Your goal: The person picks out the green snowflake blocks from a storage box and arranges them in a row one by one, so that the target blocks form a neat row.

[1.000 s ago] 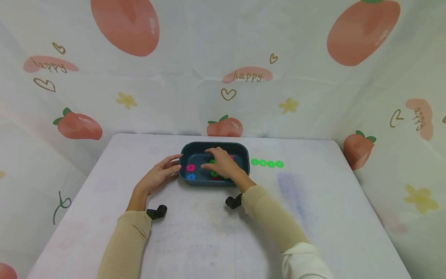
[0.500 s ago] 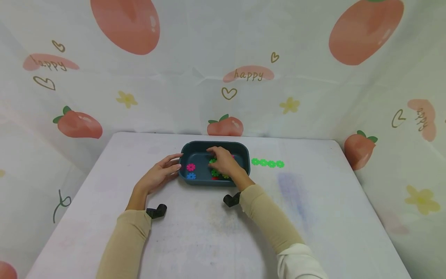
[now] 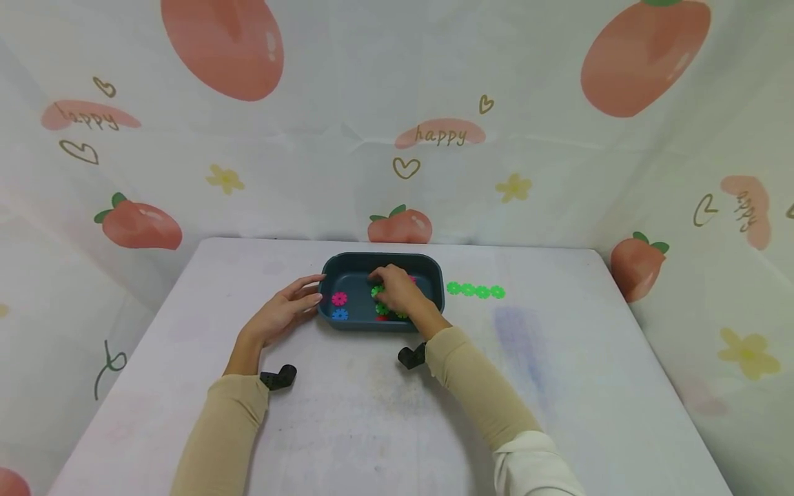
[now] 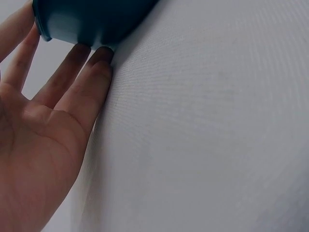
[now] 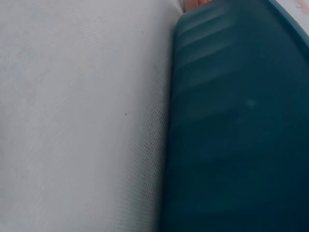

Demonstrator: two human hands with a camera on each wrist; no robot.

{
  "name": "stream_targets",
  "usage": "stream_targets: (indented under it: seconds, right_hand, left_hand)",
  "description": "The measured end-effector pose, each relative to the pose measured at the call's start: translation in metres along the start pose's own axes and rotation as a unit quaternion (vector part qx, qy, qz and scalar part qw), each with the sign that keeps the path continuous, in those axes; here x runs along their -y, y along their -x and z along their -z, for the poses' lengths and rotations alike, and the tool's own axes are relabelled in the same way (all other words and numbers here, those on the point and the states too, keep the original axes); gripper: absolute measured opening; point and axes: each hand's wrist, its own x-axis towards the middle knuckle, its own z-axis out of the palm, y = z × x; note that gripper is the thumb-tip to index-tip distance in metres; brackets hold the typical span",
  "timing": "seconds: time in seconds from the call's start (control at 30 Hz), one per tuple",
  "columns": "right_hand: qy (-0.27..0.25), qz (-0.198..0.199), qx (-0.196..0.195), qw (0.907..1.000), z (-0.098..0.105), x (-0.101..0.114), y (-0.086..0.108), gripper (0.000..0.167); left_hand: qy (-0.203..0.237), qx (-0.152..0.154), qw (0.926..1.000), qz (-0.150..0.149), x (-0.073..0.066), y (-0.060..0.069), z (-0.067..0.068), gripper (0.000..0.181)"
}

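Observation:
In the head view a dark teal tray [image 3: 381,326] holds small flower-shaped pieces. The left hand [image 3: 279,315] touches the tray's left end with relaxed, spread fingers; the left wrist view shows the left hand [image 4: 43,125] with fingertips against the tray's outer wall [image 4: 87,24]. The right hand [image 3: 403,291] reaches inside the tray, thumb and forefinger bent and somewhat apart beside a green piece [image 3: 376,291]. Another green piece [image 3: 382,309] lies below it, and the hand partly covers more pieces. The right wrist view shows the tray's outer side [image 5: 231,121], not the right hand.
At the tray's left end lie a pink piece [image 3: 339,299] and a blue piece [image 3: 340,314]. Several green pieces [image 3: 482,292] form a row on the white table [image 3: 347,427], right of the tray. A patterned cloth [image 3: 322,186] hangs behind.
The right hand's thumb and forefinger have drawn closer together over the green pieces, and the hand has shifted slightly. The left hand, the tray and the green row have stayed in place.

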Motion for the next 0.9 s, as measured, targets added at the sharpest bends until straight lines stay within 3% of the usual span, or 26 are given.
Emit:
stream_targets:
  seconds: [0.23,0.67,0.9]
  right_hand:
    - [-0.021,-0.01,0.003,0.9997,0.005,0.001,0.003,0.023]
    - [-0.081,-0.009,-0.04,0.9959,0.023,0.0,0.012,0.012]
    - [-0.105,-0.006,-0.059,0.9927,0.033,0.001,0.02,0.014]
  left_hand:
    - [-0.001,0.0,1.0,-0.001,0.0,0.001,-0.002,0.067]
    - [-0.008,-0.003,1.0,-0.003,-0.001,0.001,-0.001,0.066]
    - [-0.013,-0.003,0.9999,-0.007,0.0,0.001,0.0,0.064]
